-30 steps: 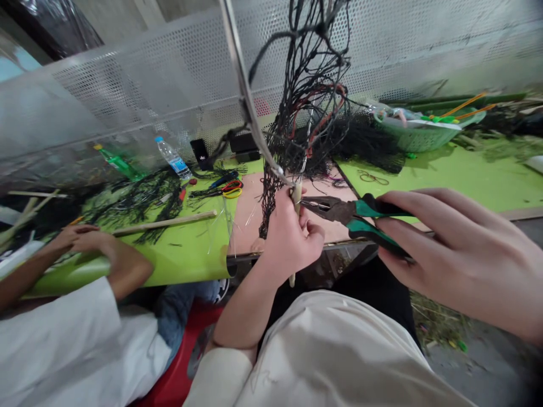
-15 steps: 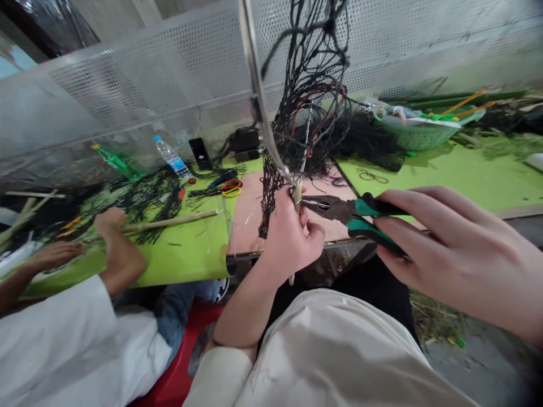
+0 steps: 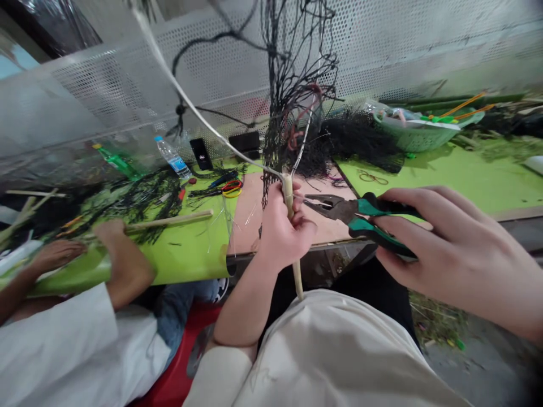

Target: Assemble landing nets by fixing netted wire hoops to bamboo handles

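Note:
My left hand (image 3: 286, 232) is wrapped round a pale wooden stick (image 3: 298, 277) near its top. Two wire arms fork up from that end: a thick silvery wire (image 3: 203, 121) bends to the left, and a thinner one (image 3: 309, 127) rises to the right. Black netting (image 3: 278, 85) hangs behind the fork, with some reddish cord in it. Green-handled pliers (image 3: 339, 209) are gripped in my right hand (image 3: 441, 243); their jaws point left, close to the fingers of my left hand. Whether the jaw tips touch a wire is too small to tell.
To the left, a co-worker's hands (image 3: 59, 254) are by another stick (image 3: 169, 220). A water bottle (image 3: 172, 158), green bottle (image 3: 119, 161), phone (image 3: 201, 154) and scissors (image 3: 232, 188) lie further back. A green basket (image 3: 416, 134) stands at the right.
The stick has tilted and more of its lower part shows below my left hand. The thick wire has swung left, and the netting has shifted left. The pliers remain nearly in place.

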A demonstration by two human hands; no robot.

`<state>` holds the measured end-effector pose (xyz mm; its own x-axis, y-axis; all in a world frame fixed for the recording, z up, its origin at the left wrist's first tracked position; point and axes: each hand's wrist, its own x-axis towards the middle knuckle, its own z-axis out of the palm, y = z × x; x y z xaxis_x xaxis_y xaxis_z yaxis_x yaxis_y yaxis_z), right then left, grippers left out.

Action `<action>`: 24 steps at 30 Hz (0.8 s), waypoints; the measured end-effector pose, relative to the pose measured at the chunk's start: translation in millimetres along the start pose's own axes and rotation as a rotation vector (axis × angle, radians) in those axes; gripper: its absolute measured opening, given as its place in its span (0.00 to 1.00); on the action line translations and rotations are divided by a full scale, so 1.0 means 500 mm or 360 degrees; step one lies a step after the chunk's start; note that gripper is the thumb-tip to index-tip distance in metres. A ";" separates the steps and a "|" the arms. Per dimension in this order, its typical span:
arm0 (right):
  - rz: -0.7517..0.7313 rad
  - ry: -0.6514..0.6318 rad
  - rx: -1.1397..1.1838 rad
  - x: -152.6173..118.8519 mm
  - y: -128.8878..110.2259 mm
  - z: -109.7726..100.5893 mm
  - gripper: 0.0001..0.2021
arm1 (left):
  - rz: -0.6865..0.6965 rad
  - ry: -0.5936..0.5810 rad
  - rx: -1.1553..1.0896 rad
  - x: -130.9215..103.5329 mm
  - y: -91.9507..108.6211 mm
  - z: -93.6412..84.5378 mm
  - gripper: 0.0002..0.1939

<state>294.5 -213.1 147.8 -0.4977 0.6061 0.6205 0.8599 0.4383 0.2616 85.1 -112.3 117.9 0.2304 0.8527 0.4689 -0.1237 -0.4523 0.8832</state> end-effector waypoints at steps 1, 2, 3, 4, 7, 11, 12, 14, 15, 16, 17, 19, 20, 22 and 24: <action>0.0023 0.0029 0.0028 -0.003 0.003 0.009 0.12 | -0.0010 -0.0026 -0.0099 0.007 -0.001 -0.006 0.25; 0.0051 0.0061 0.0056 -0.005 0.007 0.020 0.14 | -0.0013 -0.0057 -0.0191 0.013 -0.004 -0.012 0.24; 0.0076 0.0094 0.0078 -0.006 0.012 0.033 0.16 | -0.0009 -0.0092 -0.0271 0.020 -0.007 -0.018 0.24; 0.0104 0.0126 0.0084 -0.006 0.017 0.046 0.17 | -0.0003 -0.0130 -0.0336 0.027 -0.011 -0.024 0.23; 0.0114 0.0292 0.0051 0.001 0.033 0.087 0.18 | 0.0028 -0.0216 -0.0469 0.046 -0.024 -0.039 0.23; 0.0070 0.0382 0.0107 0.017 0.046 0.129 0.16 | 0.0007 -0.0288 -0.0570 0.064 -0.032 -0.051 0.23; 0.0071 0.0368 0.0140 0.020 0.045 0.138 0.15 | -0.0038 -0.0291 -0.0598 0.067 -0.030 -0.053 0.22; 0.0083 0.0363 0.0225 0.025 0.042 0.155 0.13 | -0.0188 -0.0319 -0.0702 0.071 -0.025 -0.056 0.21; 0.0099 0.0373 0.0275 0.026 0.040 0.163 0.12 | -0.0271 -0.0336 -0.0772 0.072 -0.021 -0.057 0.20; 0.0121 0.0386 0.0326 0.028 0.038 0.172 0.11 | -0.0348 -0.0347 -0.0842 0.073 -0.018 -0.056 0.18; 0.0147 0.0399 0.0375 0.029 0.036 0.180 0.10 | -0.0407 -0.0344 -0.0906 0.073 -0.015 -0.054 0.17; 0.0203 0.0430 0.0444 0.030 0.036 0.195 0.09 | -0.0494 -0.0300 -0.0983 0.074 -0.015 -0.049 0.14; 0.0223 0.0443 0.0466 0.032 0.037 0.200 0.09 | -0.0526 -0.0272 -0.1000 0.075 -0.016 -0.046 0.14; 0.0241 0.0427 0.0497 0.035 0.040 0.207 0.08 | -0.0600 -0.0236 -0.1008 0.078 -0.022 -0.039 0.15; 0.0223 0.0373 0.0510 0.038 0.044 0.208 0.08 | -0.0646 -0.0200 -0.1008 0.081 -0.029 -0.035 0.14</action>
<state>292.0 -123.1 88.6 -0.3077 0.5233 0.7947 0.8203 0.5691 -0.0571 79.5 -66.7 124.0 0.4795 0.8667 0.1376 -0.5271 0.1590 0.8348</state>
